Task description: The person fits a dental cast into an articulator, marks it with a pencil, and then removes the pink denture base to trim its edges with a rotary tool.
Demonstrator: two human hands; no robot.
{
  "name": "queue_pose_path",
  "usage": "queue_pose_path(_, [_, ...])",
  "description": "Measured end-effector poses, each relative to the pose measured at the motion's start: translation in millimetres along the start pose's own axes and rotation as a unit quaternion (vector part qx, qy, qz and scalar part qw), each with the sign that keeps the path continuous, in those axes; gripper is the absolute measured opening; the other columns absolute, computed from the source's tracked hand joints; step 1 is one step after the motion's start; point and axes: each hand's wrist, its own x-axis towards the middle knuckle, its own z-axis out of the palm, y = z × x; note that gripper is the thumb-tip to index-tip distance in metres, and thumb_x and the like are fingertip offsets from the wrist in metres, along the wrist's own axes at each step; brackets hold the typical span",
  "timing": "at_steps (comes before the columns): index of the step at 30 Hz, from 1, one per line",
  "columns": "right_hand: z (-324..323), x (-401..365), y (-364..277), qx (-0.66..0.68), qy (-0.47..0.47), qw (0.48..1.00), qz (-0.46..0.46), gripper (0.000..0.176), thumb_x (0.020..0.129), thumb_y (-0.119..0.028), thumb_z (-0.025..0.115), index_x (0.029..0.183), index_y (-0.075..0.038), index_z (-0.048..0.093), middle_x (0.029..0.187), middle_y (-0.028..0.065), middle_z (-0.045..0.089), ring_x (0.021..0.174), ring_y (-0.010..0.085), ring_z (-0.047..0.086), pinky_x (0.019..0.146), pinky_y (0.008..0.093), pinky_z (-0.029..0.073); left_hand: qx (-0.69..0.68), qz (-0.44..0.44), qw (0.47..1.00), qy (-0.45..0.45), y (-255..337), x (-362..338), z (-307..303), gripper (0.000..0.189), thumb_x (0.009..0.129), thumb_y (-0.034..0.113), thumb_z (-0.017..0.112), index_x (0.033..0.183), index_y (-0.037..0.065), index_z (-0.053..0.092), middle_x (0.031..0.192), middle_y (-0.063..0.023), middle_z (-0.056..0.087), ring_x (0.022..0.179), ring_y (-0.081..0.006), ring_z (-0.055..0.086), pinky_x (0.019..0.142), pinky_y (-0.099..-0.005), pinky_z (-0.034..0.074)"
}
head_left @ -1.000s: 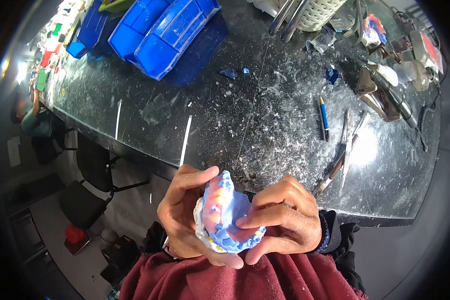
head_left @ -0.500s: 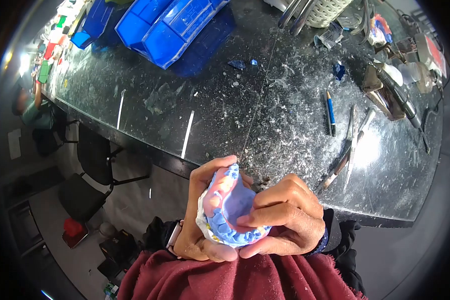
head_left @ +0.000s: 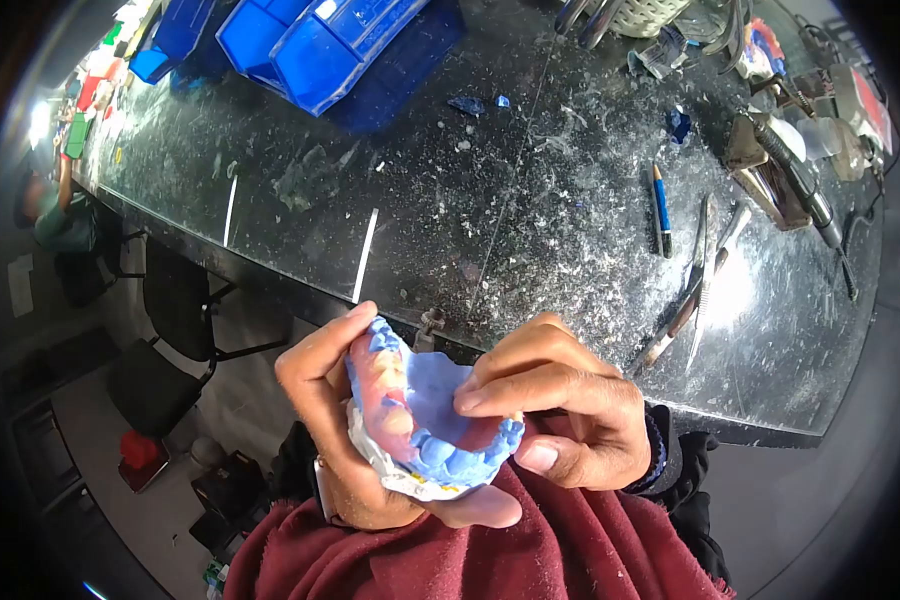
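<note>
A dental model [head_left: 435, 462] with blue and pink wax, some pale teeth and a white plaster base is held over my lap, in front of the table edge. My left hand [head_left: 330, 410] is wrapped round its left side and underside, thumb below the base. The fingertips of my right hand [head_left: 570, 400] touch the blue inner surface, while its thumb stands apart from the model's right end. Nothing else shows in my right hand, whose fingers are bent and partly spread.
Blue bins [head_left: 320, 50] stand at the back of the dusty black table [head_left: 420, 230]. On the right lie a blue pencil [head_left: 662, 210], metal tools [head_left: 705, 285] and a black handpiece [head_left: 800, 185]. Chairs [head_left: 175, 300] and another person [head_left: 60, 220] are at the left.
The model has moved left and tilted, showing more of its front. My right thumb has come away from its lower edge, and my left thumb has slid under the base.
</note>
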Motion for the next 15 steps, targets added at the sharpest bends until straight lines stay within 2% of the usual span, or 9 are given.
queue_pose_path(4, [-0.5,-1.0,2.8,0.080,0.001,0.996,0.042,0.031,0.075,-0.007,0.058,0.105,-0.001,0.059,0.106,0.0116,0.054,0.094,0.0219,0.048,0.083,0.0325,0.034,0.036,0.044,0.998,-0.009,-1.7,2.1,0.3,0.122,0.032,0.076,0.068,0.116,-0.004,0.030,0.082,-0.0067,0.047,0.070,-0.0125,0.049,0.060,-0.0232,0.039])
queue_pose_path(10, [-1.2,1.3,4.1,0.082,0.011,0.995,0.052,0.028,0.073,-0.006,0.062,0.101,-0.002,0.061,0.101,0.0104,0.055,0.092,0.0212,0.049,0.081,0.0326,0.036,0.032,0.002,0.999,0.001,0.1,0.7,3.9,0.121,0.032,0.077,0.067,0.116,-0.003,0.031,0.086,-0.0068,0.046,0.073,-0.0131,0.049,0.063,-0.0241,0.040])
queue_pose_path(13, [-1.2,0.3,6.4,0.086,0.026,0.995,0.041,0.027,0.072,-0.005,0.063,0.098,-0.001,0.062,0.098,0.0105,0.055,0.089,0.0204,0.050,0.080,0.0323,0.038,0.017,0.010,1.000,-0.019,-1.0,1.5,4.7,0.122,0.032,0.077,0.066,0.116,-0.003,0.031,0.087,-0.0066,0.046,0.074,-0.0132,0.049,0.064,-0.0243,0.040])
queue_pose_path(15, [0.1,0.1,6.8,0.080,0.039,0.995,0.035,0.025,0.072,-0.006,0.063,0.097,0.000,0.062,0.096,0.0105,0.056,0.088,0.0199,0.051,0.079,0.0320,0.038,0.009,-0.023,1.000,0.003,3.9,2.9,8.0,0.114,0.038,0.073,0.069,0.113,-0.005,0.033,0.087,-0.0055,0.043,0.070,-0.0116,0.047,0.060,-0.0235,0.039])
